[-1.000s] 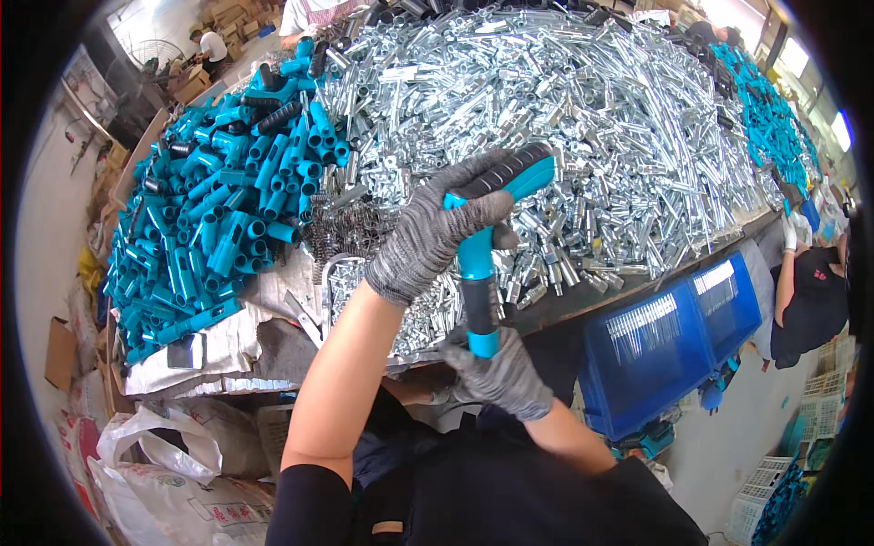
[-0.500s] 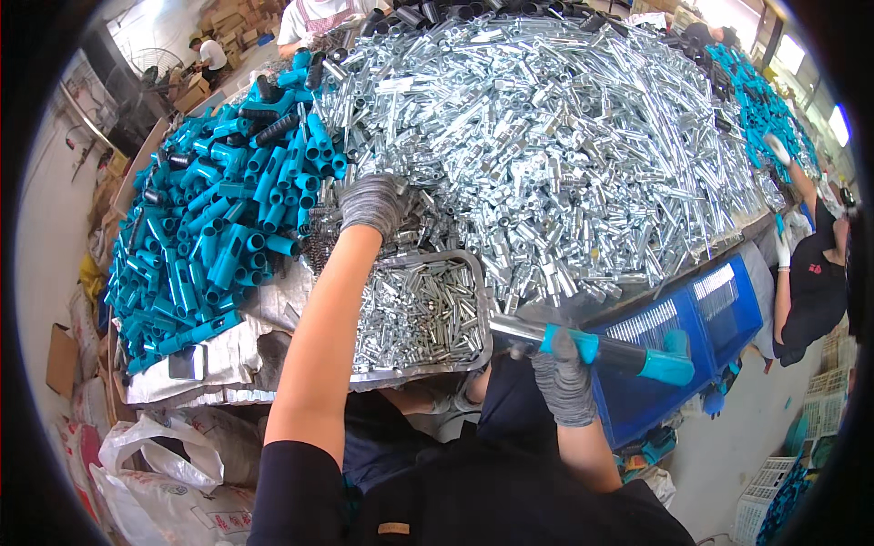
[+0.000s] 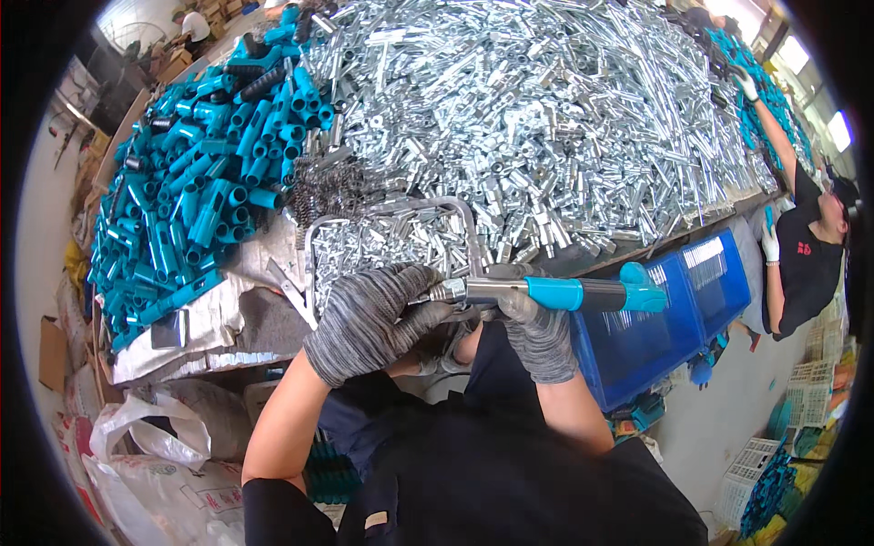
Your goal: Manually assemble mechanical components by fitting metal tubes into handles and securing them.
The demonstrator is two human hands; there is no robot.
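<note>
My right hand (image 3: 539, 341) is closed around the silver barrel of a tubular tool (image 3: 557, 293), which has a teal sleeve, a black section and a teal end piece. The tool lies nearly level, its silver end toward my left hand (image 3: 369, 328). Pinched in that hand's fingers is a small ridged metal fitting (image 3: 449, 290), at the mouth of the barrel. Whether it sits inside the barrel, I cannot tell. Both hands wear grey knit gloves. Just beyond them stands a metal-rimmed tray (image 3: 472, 227) of small metal pins.
Teal tool housings (image 3: 196, 200) are heaped at left, beside dark springs (image 3: 328, 187). A large pile of silver metal parts (image 3: 546, 118) covers the table's middle. Blue bins (image 3: 637, 341) stand at right. A co-worker (image 3: 806, 255) reaches over the far right side. White sacks (image 3: 164, 473) lie lower left.
My left hand has come back from the pile beyond the tray to the barrel's end, now with a small metal fitting. The tool has moved slightly left and up and lies more level.
</note>
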